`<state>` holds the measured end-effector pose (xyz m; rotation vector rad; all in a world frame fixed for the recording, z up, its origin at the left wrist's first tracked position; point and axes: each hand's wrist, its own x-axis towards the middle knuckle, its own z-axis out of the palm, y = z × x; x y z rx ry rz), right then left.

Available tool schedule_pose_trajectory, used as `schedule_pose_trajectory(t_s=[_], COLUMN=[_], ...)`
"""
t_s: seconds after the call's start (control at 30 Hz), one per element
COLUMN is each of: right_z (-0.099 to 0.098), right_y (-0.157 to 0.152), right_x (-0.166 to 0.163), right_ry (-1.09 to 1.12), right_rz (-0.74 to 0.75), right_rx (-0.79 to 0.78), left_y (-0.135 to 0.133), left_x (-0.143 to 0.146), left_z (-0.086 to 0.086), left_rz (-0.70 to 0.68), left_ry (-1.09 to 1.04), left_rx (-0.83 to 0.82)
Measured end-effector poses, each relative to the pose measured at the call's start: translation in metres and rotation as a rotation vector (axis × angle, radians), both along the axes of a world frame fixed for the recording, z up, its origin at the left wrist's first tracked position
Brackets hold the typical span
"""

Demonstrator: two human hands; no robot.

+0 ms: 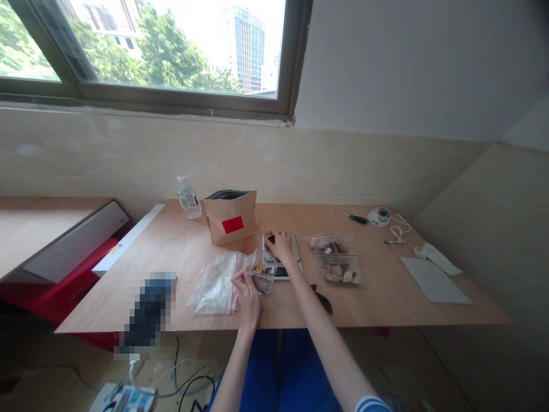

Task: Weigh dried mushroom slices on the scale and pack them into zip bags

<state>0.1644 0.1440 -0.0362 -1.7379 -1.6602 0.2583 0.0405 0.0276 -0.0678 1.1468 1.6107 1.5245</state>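
Observation:
My left hand (pixel 246 288) pinches the open edge of a small clear zip bag (pixel 261 272) with some brown pieces inside, near the table's front edge. My right hand (pixel 281 245) reaches further back onto a small scale or tray (pixel 295 247), fingers curled over dark dried pieces there. What those fingers hold is too small to make out. A heap of empty clear zip bags (pixel 214 286) lies just left of my left hand.
A brown paper pouch with a red label (pixel 230 216) stands open behind, with a water bottle (pixel 188 197) to its left. Two filled zip bags (pixel 337 258) lie to the right. Further right are a screwdriver (pixel 352 217), a white round device (pixel 380 216) and a grey sheet (pixel 433 280).

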Motion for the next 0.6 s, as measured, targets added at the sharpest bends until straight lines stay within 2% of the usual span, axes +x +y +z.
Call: schedule_pose_trajectory(t_s=[0.27, 0.4, 0.5, 0.6], right_z=[-0.003, 0.011, 0.034, 0.056], right_y=[-0.011, -0.027, -0.047, -0.07], right_x=[0.013, 0.018, 0.013, 0.001], right_ry=[0.144, 0.256, 0.571, 0.957], right_rz=[-0.01, -0.016, 0.08, 0.291], right_rx=[0.057, 0.082, 0.055, -0.124], left_y=[0.0, -0.001, 0.0, 0.0], left_x=[0.0, 0.0, 0.0, 0.0], left_z=[0.001, 0.003, 0.003, 0.001], left_rz=[0.005, 0.016, 0.009, -0.006], left_ry=[0.03, 0.036, 0.027, 0.02], left_rx=[0.003, 0.004, 0.012, 0.011])
